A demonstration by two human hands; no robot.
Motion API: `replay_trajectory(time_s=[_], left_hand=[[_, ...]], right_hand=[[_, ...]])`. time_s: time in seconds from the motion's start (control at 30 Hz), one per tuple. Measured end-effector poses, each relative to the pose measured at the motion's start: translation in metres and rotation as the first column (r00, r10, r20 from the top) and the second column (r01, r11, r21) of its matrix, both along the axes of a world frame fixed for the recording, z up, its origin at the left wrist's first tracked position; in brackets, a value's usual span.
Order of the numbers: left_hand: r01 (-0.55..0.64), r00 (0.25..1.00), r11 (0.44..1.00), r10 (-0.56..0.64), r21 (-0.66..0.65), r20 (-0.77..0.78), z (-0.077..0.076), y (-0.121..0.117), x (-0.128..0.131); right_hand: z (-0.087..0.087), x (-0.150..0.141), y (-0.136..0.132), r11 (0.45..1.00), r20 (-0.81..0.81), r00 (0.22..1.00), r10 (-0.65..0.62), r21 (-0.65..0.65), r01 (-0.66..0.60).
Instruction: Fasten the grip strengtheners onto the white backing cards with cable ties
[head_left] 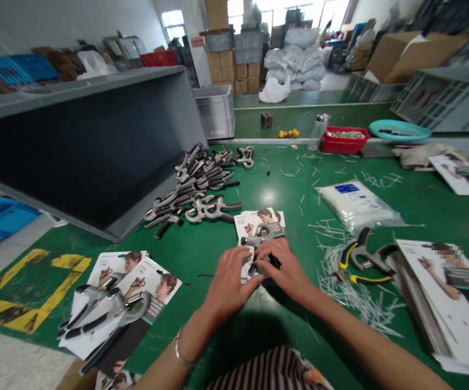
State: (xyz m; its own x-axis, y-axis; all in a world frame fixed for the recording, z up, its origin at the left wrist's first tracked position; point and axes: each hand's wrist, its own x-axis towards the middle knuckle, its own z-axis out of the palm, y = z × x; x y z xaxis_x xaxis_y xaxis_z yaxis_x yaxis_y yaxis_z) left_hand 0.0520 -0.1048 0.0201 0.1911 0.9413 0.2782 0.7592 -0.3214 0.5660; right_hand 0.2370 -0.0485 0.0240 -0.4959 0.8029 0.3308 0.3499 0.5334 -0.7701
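Observation:
A grey and black hand grip exerciser (263, 234) lies on a printed cardboard backing card (244, 221) in front of me, with a second card partly under it. From the left, my left hand (231, 279) bends its fingers and thumb around the exerciser's handles. My right hand (286, 270) closes on the same handles from the right, its fingertips near the left ones. Whether a thin tie is between the fingertips, I cannot tell. At the left, cards with grip exercisers on them (114, 309) overlap. Further back is a pile of loose grip exercisers (201, 181).
A large grey crate (108, 227) lies tipped on its side at the left. On the right are scattered white zip ties (354, 303), yellow-black cutting pliers (370, 279), a loose exerciser, a bag of ties (358, 203) and stacked cards (441, 303). Behind stands a red tray (344, 143).

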Motion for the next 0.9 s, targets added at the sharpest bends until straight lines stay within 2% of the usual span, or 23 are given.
replay_trajectory(time_s=[0.13, 0.2, 0.27, 0.33, 0.37, 0.4, 0.47, 0.53, 0.57, 0.63, 0.7, 0.73, 0.8, 0.87, 0.9], left_hand=[[-0.173, 0.985, 0.982, 0.173, 0.076, 0.016, -0.024, -0.001, -0.001], [-0.207, 0.978, 0.976, 0.205, 0.062, 0.034, -0.026, 0.0, -0.002], [-0.207, 0.974, 0.978, 0.207, -0.014, 0.088, -0.02, 0.0, -0.006], [-0.236, 0.941, 0.96, 0.264, -0.147, 0.211, -0.007, -0.001, -0.015], [-0.263, 0.9, 0.936, 0.326, -0.235, 0.291, 0.001, -0.002, -0.021], [-0.286, 0.838, 0.899, 0.403, -0.332, 0.369, 0.008, -0.002, -0.027], [-0.301, 0.65, 0.798, 0.573, -0.522, 0.5, 0.021, -0.001, -0.036], [-0.219, 0.448, 0.713, 0.68, -0.666, 0.581, 0.029, 0.004, -0.038], [-0.137, 0.375, 0.688, 0.702, -0.712, 0.606, 0.032, 0.006, -0.036], [0.076, 0.303, 0.654, 0.704, -0.753, 0.643, 0.035, 0.011, -0.025], [0.26, 0.291, 0.627, 0.674, -0.734, 0.679, 0.035, 0.014, -0.011], [0.315, 0.283, 0.628, 0.653, -0.712, 0.702, 0.033, 0.015, -0.004], [0.358, 0.263, 0.671, 0.595, -0.65, 0.759, 0.028, 0.016, 0.008], [0.343, 0.26, 0.728, 0.534, -0.593, 0.805, 0.02, 0.019, 0.014], [0.33, 0.274, 0.747, 0.51, -0.577, 0.816, 0.015, 0.02, 0.016]], right_hand=[[-0.005, -0.009, -0.002, 0.997, -0.036, 0.999, 0.015, -0.078, -0.018], [-0.007, -0.007, -0.004, 0.996, -0.055, 0.998, -0.012, -0.091, 0.008], [-0.007, 0.01, -0.008, 0.995, -0.076, 0.995, -0.071, -0.078, 0.065], [-0.007, 0.049, -0.013, 0.982, -0.042, 0.982, -0.185, -0.031, 0.184], [-0.008, 0.077, -0.015, 0.962, 0.011, 0.962, -0.273, 0.012, 0.273], [-0.009, 0.108, -0.017, 0.936, 0.086, 0.932, -0.352, 0.054, 0.348], [-0.015, 0.171, -0.022, 0.883, 0.259, 0.844, -0.469, 0.121, 0.454], [-0.024, 0.219, -0.027, 0.899, 0.466, 0.77, -0.435, 0.184, 0.397], [-0.029, 0.234, -0.03, 0.906, 0.555, 0.717, -0.422, 0.226, 0.359], [-0.035, 0.246, -0.031, 0.924, 0.671, 0.636, -0.381, 0.267, 0.272], [-0.036, 0.24, -0.026, 0.946, 0.716, 0.618, -0.325, 0.252, 0.205], [-0.034, 0.234, -0.021, 0.958, 0.713, 0.64, -0.285, 0.222, 0.179], [-0.024, 0.224, -0.009, 0.976, 0.649, 0.729, -0.218, 0.147, 0.161], [-0.011, 0.216, 0.002, 0.976, 0.495, 0.844, -0.206, 0.042, 0.213], [-0.004, 0.213, 0.006, 0.967, 0.394, 0.895, -0.208, -0.055, 0.249]])
